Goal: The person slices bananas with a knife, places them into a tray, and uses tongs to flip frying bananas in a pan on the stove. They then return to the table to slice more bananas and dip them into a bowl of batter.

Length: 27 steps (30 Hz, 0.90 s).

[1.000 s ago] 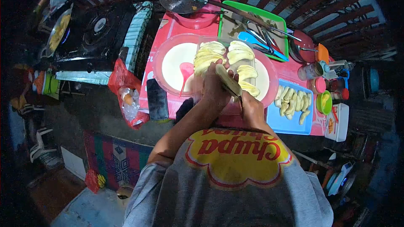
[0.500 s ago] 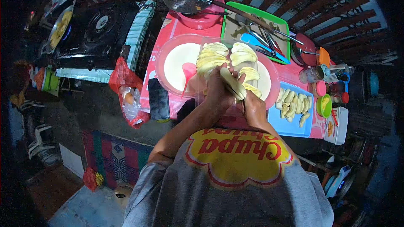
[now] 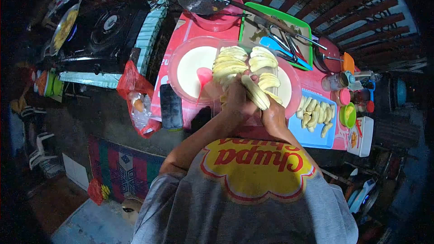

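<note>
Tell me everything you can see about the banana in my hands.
The banana is long, slightly curved and pale yellow, apparently peeled, with lengthwise lines that may be cuts. It slants rightward toward you between your left hand, which holds it, and your right hand at its near end, whose grip is partly hidden.

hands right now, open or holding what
Left hand: closed on a peeled banana.
Right hand: at the banana's lower end; its fingers are hidden, so its grip cannot be told.
</note>
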Each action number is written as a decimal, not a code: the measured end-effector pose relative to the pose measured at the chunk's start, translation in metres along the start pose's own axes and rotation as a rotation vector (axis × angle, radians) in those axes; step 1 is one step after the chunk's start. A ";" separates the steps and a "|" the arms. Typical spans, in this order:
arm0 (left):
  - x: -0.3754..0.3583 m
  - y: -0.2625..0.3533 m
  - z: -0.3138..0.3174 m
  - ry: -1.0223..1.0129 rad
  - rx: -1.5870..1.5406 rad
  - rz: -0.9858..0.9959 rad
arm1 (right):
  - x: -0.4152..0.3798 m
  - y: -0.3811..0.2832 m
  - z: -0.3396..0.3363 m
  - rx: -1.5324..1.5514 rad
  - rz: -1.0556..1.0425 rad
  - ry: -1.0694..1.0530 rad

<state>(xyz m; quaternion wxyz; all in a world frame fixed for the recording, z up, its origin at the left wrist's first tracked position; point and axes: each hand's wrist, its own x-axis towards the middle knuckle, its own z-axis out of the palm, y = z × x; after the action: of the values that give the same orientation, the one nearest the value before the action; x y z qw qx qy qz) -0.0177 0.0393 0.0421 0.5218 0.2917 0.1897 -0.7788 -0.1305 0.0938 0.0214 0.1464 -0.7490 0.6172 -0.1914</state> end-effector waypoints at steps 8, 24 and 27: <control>0.003 -0.005 -0.002 0.070 0.023 0.091 | -0.001 0.005 0.009 0.057 0.064 0.065; 0.031 -0.022 -0.049 -0.293 0.312 0.215 | -0.002 0.007 0.007 0.049 -0.011 0.099; 0.029 -0.009 -0.051 -0.486 0.151 0.077 | 0.002 0.000 -0.007 -0.069 0.019 0.070</control>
<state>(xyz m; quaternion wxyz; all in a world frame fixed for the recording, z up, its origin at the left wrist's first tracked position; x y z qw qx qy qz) -0.0207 0.0531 -0.0154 0.5584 0.1412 -0.0110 -0.8174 -0.1335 0.0922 0.0282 0.1005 -0.7406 0.6352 -0.1948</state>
